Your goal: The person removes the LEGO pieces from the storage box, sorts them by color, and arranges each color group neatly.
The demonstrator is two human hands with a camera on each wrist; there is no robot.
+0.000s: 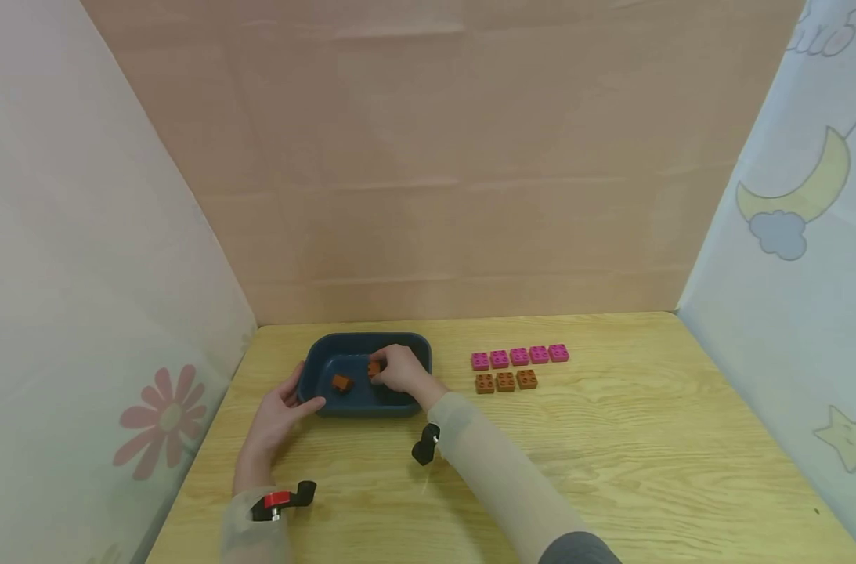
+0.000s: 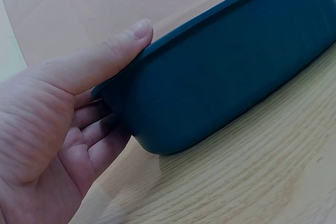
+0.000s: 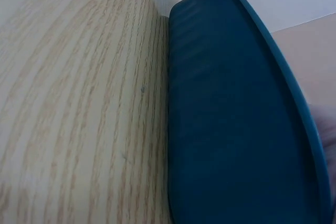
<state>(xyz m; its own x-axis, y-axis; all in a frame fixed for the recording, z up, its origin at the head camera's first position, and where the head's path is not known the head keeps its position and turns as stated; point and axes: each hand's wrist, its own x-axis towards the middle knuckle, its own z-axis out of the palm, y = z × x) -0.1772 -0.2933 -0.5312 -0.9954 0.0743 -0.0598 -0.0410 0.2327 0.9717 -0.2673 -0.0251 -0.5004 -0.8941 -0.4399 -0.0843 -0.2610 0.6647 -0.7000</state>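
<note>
A dark blue plastic tray (image 1: 371, 410) stands at the left back of the table. Its left corner is held by my left hand (image 1: 276, 415); in the left wrist view the thumb lies over the rim and the fingers bend against the outer wall. Reaching over the right side, my right hand (image 1: 402, 370) pinches an orange-brown toy brick (image 1: 374, 368) inside the tray. Another orange-brown brick (image 1: 341, 382) lies on the tray floor to the left. In the right wrist view the tray wall (image 3: 231, 103) hides most of the right hand and its brick.
Right of the tray, several pink bricks (image 1: 519, 356) form a straight row. Three orange-brown bricks (image 1: 505, 381) line up in front of them, studs upward. The wooden table (image 1: 646, 439) is bounded by a tan backdrop (image 1: 435, 196) and patterned side panels.
</note>
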